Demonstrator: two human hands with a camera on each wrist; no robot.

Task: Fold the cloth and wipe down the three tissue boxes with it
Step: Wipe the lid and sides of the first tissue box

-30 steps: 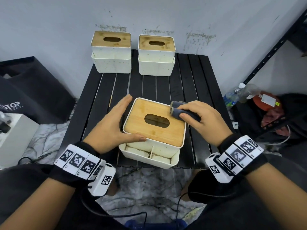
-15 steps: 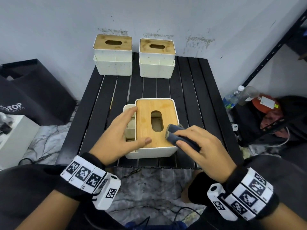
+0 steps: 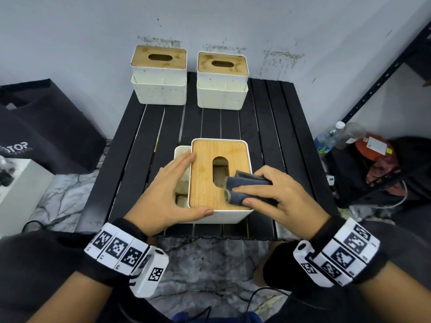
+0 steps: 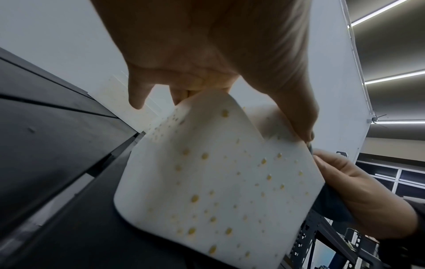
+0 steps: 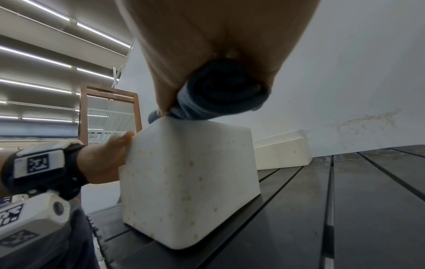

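At centre frame our left hand [image 3: 168, 194] lies with straight fingers against the near tissue box [image 3: 217, 180], thumb on its front wall. Our right hand [image 3: 277, 197] clasps the folded cloth [image 3: 245, 186] on the wooden lid. Two more tissue boxes [image 3: 159, 75] [image 3: 222, 81] stand at upper centre on the table [image 3: 268, 127].

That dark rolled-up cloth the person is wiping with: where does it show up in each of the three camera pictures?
Head view: the cloth sits right of centre, under the right hand, on the near tissue box's wooden lid.
Left wrist view: only a dark sliver at the right edge, behind the box.
Right wrist view: upper centre, pressed on the box's top edge.
Shared landmark: the white speckled near box.
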